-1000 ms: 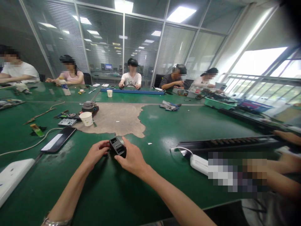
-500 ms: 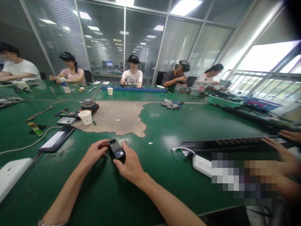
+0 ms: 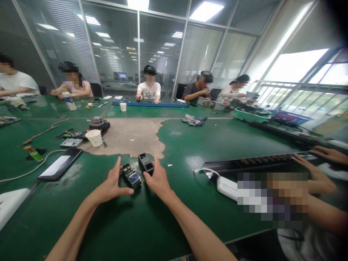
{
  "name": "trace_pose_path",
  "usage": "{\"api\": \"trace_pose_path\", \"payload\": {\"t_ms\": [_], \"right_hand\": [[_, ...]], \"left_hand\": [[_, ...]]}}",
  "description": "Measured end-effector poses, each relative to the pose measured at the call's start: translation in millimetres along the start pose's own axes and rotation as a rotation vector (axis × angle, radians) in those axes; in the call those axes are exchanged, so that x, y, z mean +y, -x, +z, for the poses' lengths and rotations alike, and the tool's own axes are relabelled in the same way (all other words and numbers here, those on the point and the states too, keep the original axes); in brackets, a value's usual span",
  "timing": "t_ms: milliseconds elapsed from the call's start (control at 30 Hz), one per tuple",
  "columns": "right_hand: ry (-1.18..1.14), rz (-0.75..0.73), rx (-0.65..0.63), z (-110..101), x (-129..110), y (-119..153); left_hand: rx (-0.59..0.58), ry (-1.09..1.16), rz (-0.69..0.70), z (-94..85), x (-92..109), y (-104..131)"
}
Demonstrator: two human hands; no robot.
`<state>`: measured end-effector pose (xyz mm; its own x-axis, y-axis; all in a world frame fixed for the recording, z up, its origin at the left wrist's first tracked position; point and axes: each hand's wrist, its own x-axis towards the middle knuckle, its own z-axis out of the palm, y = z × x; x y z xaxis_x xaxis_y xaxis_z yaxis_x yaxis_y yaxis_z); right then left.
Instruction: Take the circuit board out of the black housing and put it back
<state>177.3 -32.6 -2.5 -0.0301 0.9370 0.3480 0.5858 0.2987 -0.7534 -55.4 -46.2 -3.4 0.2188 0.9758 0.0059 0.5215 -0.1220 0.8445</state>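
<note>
A small device lies in two parts on the green table (image 3: 190, 145). A green circuit board (image 3: 132, 177) with a small screen lies between my hands. Its black housing (image 3: 146, 164) stands just behind it. My left hand (image 3: 111, 185) rests on the table with the fingers spread, thumb tip close to the board's near edge. My right hand (image 3: 157, 179) grips the housing from the right, thumb and fingers against its side.
A dark phone (image 3: 58, 167) and a paper cup (image 3: 94, 137) lie to the left, and a white block (image 3: 11, 204) sits at the far left edge. A co-worker's hands (image 3: 312, 177) work on a long black power strip (image 3: 258, 163) at the right. Several people sit around the far side.
The device was held whole between both hands. Now the black housing is off the board and set behind it, and my left hand has let go and spread open.
</note>
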Motion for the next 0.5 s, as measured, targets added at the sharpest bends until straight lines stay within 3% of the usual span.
{"api": "trace_pose_path", "payload": {"t_ms": [233, 500], "right_hand": [[0.032, 0.014, -0.03, -0.8, 2.2, -1.7], [-0.267, -0.017, 0.043, -5.9, -20.2, -3.5]], "left_hand": [[0.07, -0.074, 0.088, 10.9, 2.0, -1.6], [0.125, 0.016, 0.134, 15.5, 7.9, -2.4]]}}
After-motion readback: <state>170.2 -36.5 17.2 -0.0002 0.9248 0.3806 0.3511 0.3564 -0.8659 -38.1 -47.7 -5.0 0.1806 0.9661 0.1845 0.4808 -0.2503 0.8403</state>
